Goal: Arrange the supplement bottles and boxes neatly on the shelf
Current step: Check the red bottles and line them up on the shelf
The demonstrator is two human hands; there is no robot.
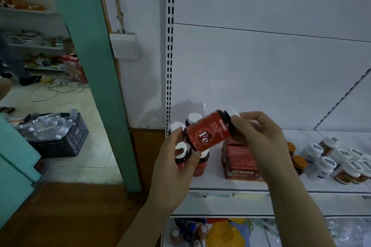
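Our left grip (176, 158) curls round the base of a red bottle marked "Fe" (207, 133), while our right grip (259, 134) pinches its white-capped end; the bottle lies tilted, cap toward two o'clock, held in the air just above the shelf (281, 186). The white shelf fills the right half of the view. At nine o'clock from the bottle a green door frame (96, 66) runs down, and beyond it a black crate (66, 142) of clear bottles sits on the floor. On the shelf, stacked red boxes (239, 162) lie at five o'clock, partly behind our right wrist. White tubs (329, 164) cluster at four o'clock. More red bottles (200, 163) with white caps stand directly beneath the held one.
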